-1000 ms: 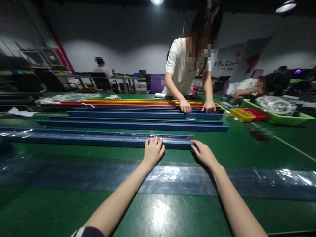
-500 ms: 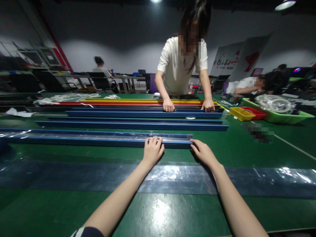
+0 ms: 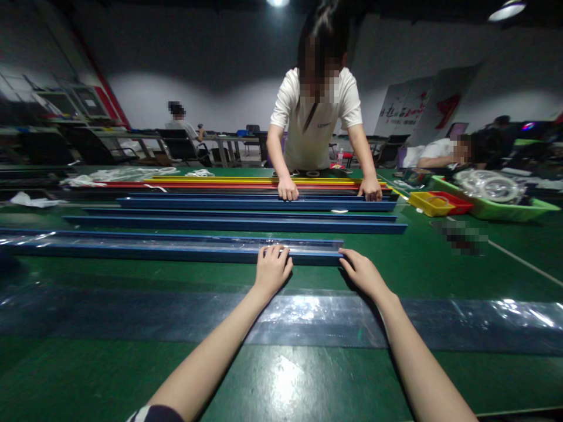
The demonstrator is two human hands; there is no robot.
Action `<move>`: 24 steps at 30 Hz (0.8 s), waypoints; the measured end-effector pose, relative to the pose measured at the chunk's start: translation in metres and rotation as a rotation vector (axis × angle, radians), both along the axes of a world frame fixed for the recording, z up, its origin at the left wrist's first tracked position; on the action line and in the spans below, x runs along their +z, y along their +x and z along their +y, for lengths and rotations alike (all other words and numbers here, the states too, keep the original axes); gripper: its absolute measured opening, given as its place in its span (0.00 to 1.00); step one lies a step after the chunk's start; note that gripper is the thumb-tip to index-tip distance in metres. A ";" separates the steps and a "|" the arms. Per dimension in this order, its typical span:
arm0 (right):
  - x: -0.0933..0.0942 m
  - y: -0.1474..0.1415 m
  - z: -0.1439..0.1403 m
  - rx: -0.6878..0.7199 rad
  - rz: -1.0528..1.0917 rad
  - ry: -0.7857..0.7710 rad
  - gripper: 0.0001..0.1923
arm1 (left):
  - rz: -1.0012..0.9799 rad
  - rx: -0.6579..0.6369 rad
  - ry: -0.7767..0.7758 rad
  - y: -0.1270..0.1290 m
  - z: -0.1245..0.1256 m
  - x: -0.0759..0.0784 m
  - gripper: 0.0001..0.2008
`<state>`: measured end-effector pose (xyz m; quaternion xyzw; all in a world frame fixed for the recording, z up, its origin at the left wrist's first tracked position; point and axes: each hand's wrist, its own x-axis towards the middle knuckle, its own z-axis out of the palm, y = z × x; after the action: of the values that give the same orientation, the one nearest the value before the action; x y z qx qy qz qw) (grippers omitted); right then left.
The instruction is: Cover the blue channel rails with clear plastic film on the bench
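Note:
A long blue channel with clear film on top lies across the green table in front of me. My left hand grips it near its right end, fingers curled over the top edge. At the channel's right end rests my right hand, its fingertips touching the end corner. A strip of clear plastic film lies flat under my forearms.
More blue channels and red and yellow ones lie further back. A person in a white shirt presses both hands on a far blue channel. Yellow and red trays and a green bin sit at right.
The person opposite has shifted to the left, one hand sliding left along the far blue channel. My hands have hardly moved.

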<state>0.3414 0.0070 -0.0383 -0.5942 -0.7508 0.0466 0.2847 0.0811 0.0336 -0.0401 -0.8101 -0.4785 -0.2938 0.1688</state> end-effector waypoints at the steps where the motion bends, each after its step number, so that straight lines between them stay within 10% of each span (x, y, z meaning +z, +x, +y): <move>1: 0.000 0.000 0.000 -0.001 -0.002 -0.007 0.18 | 0.004 0.002 -0.001 0.000 0.000 0.000 0.12; 24: 0.000 0.000 0.000 -0.012 0.002 -0.030 0.18 | -0.005 0.001 -0.008 0.000 -0.001 0.002 0.13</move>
<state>0.3410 0.0070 -0.0380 -0.6028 -0.7462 0.0569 0.2768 0.0813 0.0325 -0.0386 -0.8098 -0.4804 -0.2939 0.1645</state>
